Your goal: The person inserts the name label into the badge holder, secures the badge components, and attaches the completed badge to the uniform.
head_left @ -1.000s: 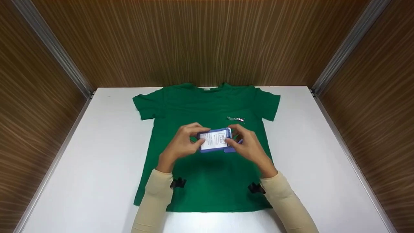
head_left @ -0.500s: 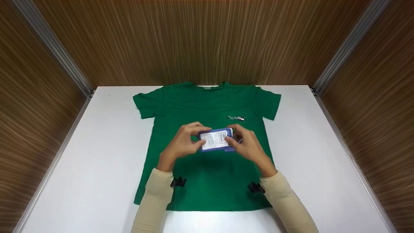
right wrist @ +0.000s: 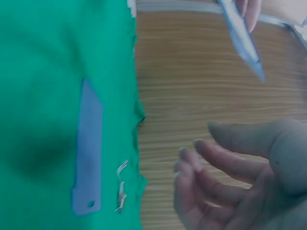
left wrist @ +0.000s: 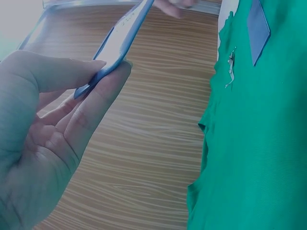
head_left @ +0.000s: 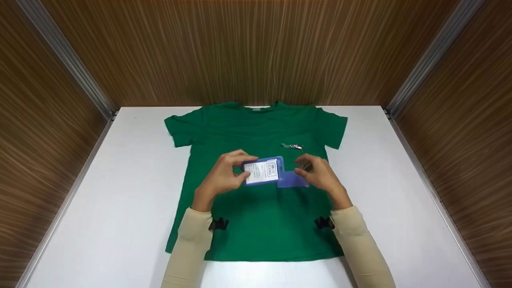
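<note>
In the head view my left hand (head_left: 224,174) pinches the left end of a blue-purple ID card holder (head_left: 281,163) between thumb and fingers. A white printed ID card (head_left: 260,171) lies in its frame, lettering sideways. The left wrist view shows the holder (left wrist: 125,43) tilted, thumb on one face and fingers behind. My right hand (head_left: 320,173) is apart from it, fingers loosely bent with nothing between them. Below that hand, a flat blue-purple holder cover (right wrist: 89,148) with a small slot lies on the green T-shirt (head_left: 256,228). A shiny strap clip (head_left: 293,147) lies on the chest.
The T-shirt is spread face up on a white table (head_left: 136,180), neck toward the back. Wood-grain panels (head_left: 256,52) stand behind and at both sides, with grey metal strips along the corners.
My right hand has let go of the card holder and moved right. More of the cover on the shirt now shows. My left hand still holds the holder, shifted slightly left.
</note>
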{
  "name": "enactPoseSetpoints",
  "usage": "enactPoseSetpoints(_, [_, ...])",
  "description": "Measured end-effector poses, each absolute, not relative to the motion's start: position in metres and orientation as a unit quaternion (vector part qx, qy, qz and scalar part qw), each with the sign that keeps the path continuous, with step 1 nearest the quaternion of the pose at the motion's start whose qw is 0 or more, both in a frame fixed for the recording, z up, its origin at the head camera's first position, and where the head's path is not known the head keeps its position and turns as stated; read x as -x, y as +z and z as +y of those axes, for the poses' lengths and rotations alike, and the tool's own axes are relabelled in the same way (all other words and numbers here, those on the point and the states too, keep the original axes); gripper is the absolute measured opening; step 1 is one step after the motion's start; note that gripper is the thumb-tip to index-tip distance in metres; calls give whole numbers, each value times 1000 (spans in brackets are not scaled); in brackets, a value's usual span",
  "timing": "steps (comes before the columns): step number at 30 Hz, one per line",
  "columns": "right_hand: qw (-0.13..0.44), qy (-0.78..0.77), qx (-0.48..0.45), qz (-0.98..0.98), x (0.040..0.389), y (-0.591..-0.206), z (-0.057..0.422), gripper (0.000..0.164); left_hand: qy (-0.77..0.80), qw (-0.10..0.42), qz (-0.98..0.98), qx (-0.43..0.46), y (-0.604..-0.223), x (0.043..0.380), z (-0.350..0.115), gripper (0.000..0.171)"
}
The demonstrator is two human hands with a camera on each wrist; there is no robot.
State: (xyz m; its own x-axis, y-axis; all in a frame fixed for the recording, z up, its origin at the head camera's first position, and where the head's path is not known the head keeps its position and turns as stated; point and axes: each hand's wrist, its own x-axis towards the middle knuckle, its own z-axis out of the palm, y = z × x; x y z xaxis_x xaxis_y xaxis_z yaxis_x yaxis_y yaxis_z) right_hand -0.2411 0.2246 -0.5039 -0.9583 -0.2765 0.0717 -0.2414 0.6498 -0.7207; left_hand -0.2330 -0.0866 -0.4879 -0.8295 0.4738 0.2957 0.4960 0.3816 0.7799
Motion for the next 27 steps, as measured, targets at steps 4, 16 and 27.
enactPoseSetpoints(4, [58,-370,125,918,246,-514,228,31,-474,10,-830,293,-489,233,-87,35])
enactPoseSetpoints(16, [113,-294,104,943,250,-533,223,44,-474,6,-830,294,-487,233,-86,35])
enactPoseSetpoints(27, [84,-276,118,950,250,-540,223,51,-467,12,-831,301,-488,234,-88,35])
